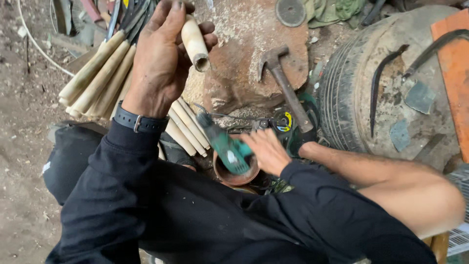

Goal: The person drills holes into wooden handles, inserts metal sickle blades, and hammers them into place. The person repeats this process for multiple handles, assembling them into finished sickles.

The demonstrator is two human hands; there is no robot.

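Crowding the ground on every side, tools and stock leave little free room: a tyre [342, 93] stands close on the right with a curved blade [378, 88] lying on the disc inside it, a hammer [286, 83] rests across a flat rust-brown stone [239, 73] straight ahead, and a pile of pale wooden handles [100, 78] fans out to the left, reaching under the raised arm. Only the bare dirt at the far left lies open. The left hand [159, 58] is held up over the handles, fingers curled closed around one short wooden handle [194, 43] whose hollow end points down toward the stone. The right hand [267, 150], lower and blurred, grips the rear of a green power drill [225, 145], its bit end aimed up-left. Just beneath the drill sits a small brown bowl [237, 177], beside the person's knee.
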